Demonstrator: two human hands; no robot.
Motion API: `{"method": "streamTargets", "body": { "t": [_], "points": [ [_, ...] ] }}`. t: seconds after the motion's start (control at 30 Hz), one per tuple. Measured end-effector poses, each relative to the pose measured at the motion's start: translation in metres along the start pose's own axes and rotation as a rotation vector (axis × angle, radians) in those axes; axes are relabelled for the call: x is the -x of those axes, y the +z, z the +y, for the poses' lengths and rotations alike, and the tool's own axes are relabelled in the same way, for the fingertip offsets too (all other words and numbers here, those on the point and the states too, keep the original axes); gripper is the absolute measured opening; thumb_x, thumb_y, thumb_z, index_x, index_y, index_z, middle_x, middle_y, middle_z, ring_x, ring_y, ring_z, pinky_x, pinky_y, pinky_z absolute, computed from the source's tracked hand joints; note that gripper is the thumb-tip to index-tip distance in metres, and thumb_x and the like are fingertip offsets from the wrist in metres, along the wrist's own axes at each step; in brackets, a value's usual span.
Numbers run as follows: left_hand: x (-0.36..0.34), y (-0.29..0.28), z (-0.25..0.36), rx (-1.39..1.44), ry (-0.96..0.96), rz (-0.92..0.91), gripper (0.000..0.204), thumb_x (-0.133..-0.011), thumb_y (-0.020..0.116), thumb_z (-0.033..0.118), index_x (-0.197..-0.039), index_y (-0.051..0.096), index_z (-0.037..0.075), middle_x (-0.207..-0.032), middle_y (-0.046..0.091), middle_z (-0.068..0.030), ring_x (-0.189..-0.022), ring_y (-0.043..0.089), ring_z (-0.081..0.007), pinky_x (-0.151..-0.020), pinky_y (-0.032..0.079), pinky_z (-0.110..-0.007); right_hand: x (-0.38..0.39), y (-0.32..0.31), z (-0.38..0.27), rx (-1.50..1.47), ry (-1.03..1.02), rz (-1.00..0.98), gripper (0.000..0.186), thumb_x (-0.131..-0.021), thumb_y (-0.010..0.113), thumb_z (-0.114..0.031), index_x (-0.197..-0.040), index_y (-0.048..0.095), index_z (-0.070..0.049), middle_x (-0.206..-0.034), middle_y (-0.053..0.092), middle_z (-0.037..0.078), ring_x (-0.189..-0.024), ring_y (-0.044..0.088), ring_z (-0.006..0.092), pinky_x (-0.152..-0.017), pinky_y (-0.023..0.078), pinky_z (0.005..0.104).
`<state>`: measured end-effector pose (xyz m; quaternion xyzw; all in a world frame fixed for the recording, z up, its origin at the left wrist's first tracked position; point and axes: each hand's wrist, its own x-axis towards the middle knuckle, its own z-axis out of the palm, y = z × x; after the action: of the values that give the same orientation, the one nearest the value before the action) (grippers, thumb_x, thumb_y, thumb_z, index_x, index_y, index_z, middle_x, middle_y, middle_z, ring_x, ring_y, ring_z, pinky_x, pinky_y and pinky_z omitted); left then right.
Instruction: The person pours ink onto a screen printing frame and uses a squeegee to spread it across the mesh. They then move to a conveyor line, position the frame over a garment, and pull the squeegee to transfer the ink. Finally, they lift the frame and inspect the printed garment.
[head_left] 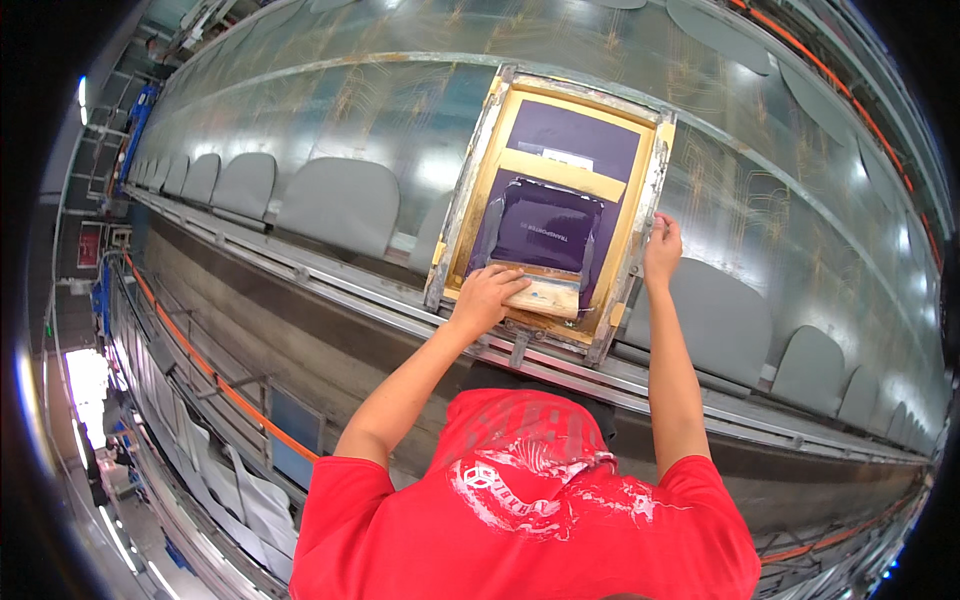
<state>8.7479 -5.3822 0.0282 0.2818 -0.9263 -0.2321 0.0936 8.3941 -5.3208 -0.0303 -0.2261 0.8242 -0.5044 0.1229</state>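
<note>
Left hand (487, 300) is gripping the left end of the wooden squeegee (550, 297), fingers curling over its top; the squeegee is lying crosswise inside the frame (465, 200), at its near end. Right hand (662, 255) is hovering at or touching the frame's right side, fingertips drawing close together; can't tell if they're holding anything. Inside the frame, a glossy purple patch (545, 235) is sitting just beyond the squeegee, grey smears running along its sides; a yellow strip (560, 173) is crossing farther up, with a white label (567, 158) showing just past it. The frame is resting on a long, shiny table (420, 110), a metal rail (270, 255) running along the side nearest the person. Grey rounded pieces are lining up left (340, 205) and right (700, 320) of the frame, more lying beyond it. Near side of the frame: the person is wearing a red shirt (520, 510), white splotches showing, bare forearms reaching toward the frame.
</note>
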Motion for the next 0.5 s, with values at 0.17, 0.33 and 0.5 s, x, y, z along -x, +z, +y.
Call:
{"method": "streamTargets", "body": {
  "t": [0.17, 0.33, 0.5],
  "points": [
    [0.012, -0.007, -0.018, -0.052, 0.021, -0.010, 0.059, -0.071, 0.069, 0.002, -0.127, 0.068, 0.019, -0.134, 0.064, -0.0011, -0.120, 0.057, -0.0269, -0.098, 0.045, -0.043, 0.013, 0.025, -0.021, 0.027, -0.017, 0.022, 0.023, -0.101, 0.056, -0.025, -0.110, 0.068, -0.007, -0.072, 0.064, 0.011, -0.065, 0.057, 0.0186, -0.065, 0.047, 0.0373],
    [0.036, -0.016, -0.025, -0.045, 0.072, 0.007, 0.058, -0.071, 0.067, 0.002, -0.126, 0.067, 0.021, -0.133, 0.065, 0.0008, -0.119, 0.059, -0.0262, -0.096, 0.046, -0.043, 0.013, 0.036, -0.011, 0.061, -0.014, 0.040, 0.022, -0.101, 0.055, -0.024, -0.111, 0.067, -0.007, -0.080, 0.069, 0.015, -0.070, 0.063, 0.0251, -0.070, 0.049, 0.0390],
    [0.040, 0.000, -0.032, -0.055, 0.101, -0.031, 0.055, -0.073, 0.067, 0.003, -0.126, 0.067, 0.019, -0.134, 0.063, -0.0008, -0.122, 0.056, -0.0268, -0.102, 0.043, -0.044, 0.008, 0.024, -0.003, 0.336, -0.072, -0.074, 0.026, -0.099, 0.059, -0.027, -0.115, 0.068, -0.009, -0.105, 0.069, 0.017, -0.093, 0.065, 0.0299, -0.080, 0.050, 0.0432]
  ]
}}
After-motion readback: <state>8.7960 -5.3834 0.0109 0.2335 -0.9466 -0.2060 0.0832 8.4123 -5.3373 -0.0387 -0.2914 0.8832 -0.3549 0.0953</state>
